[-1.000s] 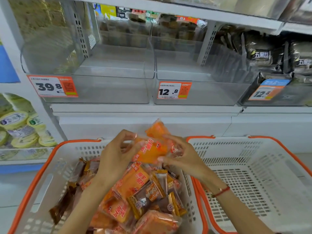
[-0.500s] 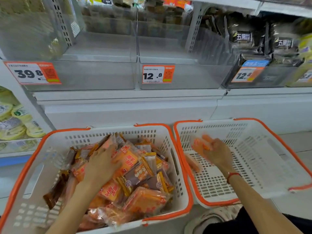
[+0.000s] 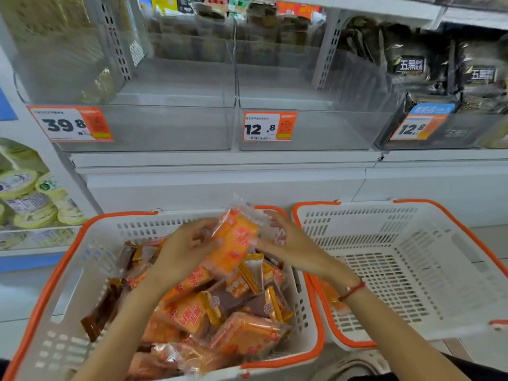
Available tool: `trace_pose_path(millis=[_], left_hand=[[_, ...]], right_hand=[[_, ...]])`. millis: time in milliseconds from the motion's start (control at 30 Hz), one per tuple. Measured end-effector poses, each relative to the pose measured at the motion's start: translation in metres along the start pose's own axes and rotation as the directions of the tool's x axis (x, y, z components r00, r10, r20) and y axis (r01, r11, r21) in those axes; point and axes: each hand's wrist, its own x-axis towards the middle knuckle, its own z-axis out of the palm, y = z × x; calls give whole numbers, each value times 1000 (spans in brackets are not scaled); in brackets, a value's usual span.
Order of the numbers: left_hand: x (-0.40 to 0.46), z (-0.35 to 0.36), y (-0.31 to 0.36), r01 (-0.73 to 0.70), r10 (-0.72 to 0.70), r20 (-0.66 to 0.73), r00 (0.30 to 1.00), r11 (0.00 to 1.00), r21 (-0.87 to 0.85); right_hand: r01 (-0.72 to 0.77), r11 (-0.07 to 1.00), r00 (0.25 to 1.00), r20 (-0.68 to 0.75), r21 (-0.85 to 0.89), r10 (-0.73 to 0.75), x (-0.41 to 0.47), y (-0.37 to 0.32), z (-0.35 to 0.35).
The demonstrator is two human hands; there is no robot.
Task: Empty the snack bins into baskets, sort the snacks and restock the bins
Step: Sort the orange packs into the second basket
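The left white basket with an orange rim (image 3: 68, 273) is full of mixed orange and brown snack packets (image 3: 192, 314). Above its far end both hands meet on an orange packet (image 3: 233, 240). My left hand (image 3: 184, 248) grips the packet's left side. My right hand (image 3: 288, 243) pinches its right side, with a clear wrapper edge sticking up. The right basket (image 3: 412, 259) holds a couple of orange packets (image 3: 331, 296) at its near left corner, partly hidden by my right forearm.
Two clear bins (image 3: 170, 127) (image 3: 305, 130) with price tags 39.8 and 12.8 stand on the shelf above. A third bin (image 3: 439, 133) at the right holds dark snack bags. Pale round packages (image 3: 33, 199) fill a lower shelf at the left.
My right hand came back from the right basket, where it left an orange packet, to the left basket. Both hands have now lifted another orange packet above the pile.
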Motion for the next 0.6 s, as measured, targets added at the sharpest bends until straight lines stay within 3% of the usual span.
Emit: trace_pose_path(millis=[33, 100, 200, 267, 333, 367, 433, 500, 600], left_hand=[[-1, 1, 9, -14, 15, 16, 1000, 997, -81], [-2, 5, 20, -23, 25, 15, 1000, 989, -146], [-4, 6, 12, -8, 12, 29, 1000, 986, -164], [-8, 9, -4, 31, -40, 195, 980, 998, 53], [-14, 21, -26, -21, -110, 379, 919, 945, 325], [-18, 29, -35, -54, -117, 400, 909, 918, 392], [-22, 38, -44, -61, -86, 330, 940, 909, 412], [-23, 37, -49, -84, 18, 150, 988, 888, 452], [-18, 14, -62, -55, 134, -142, 981, 888, 457]], right_hand=[[25, 994, 998, 55, 104, -31, -1, -10, 7], [55, 958, 998, -6, 283, -56, -3, -13, 15], [51, 932, 993, -118, 359, -9, -10, -8, 9], [16, 971, 995, -96, 237, 7, -16, -2, -5], [-10, 993, 1000, 25, 121, 7, -22, 2, -22], [-32, 995, 993, 114, 93, 22, -26, 2, -28], [-60, 998, 950, 308, 15, 52, -32, -1, -33], [0, 993, 879, 474, -120, 57, -37, -4, -23], [127, 949, 786, 613, -289, 81, -41, -1, 6]])
